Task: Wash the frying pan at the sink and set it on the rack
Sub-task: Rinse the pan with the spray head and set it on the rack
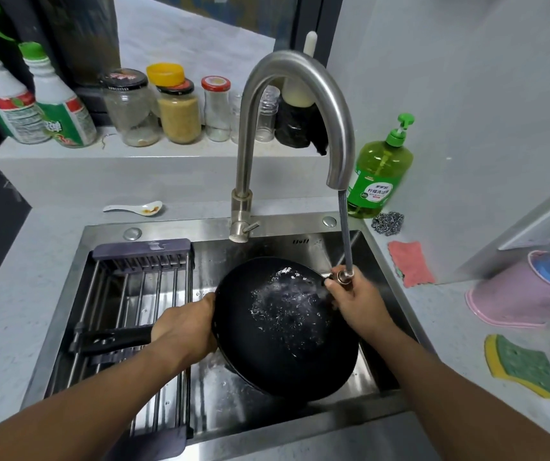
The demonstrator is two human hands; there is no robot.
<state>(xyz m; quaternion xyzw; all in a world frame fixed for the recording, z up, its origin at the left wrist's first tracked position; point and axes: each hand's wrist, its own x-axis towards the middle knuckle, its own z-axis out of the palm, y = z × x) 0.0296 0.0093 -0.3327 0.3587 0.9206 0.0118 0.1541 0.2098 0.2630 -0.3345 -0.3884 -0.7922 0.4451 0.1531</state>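
While the sink [300, 241] holds the frying pan [286, 327] under spray, rack [140, 294] at nine o'clock, we judge rinsing unfinished: left hand [183, 331] clamps the handle, right hand [353, 304] curls round the pull-out sprayer [345, 277].

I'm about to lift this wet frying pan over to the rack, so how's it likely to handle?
The frying pan is probably slippery: water is splashing across its inside. It looks rigid, and likely heavy toward the bowl, so it may tip away from the handle. The left hand grips where handle meets bowl, which should steady it.
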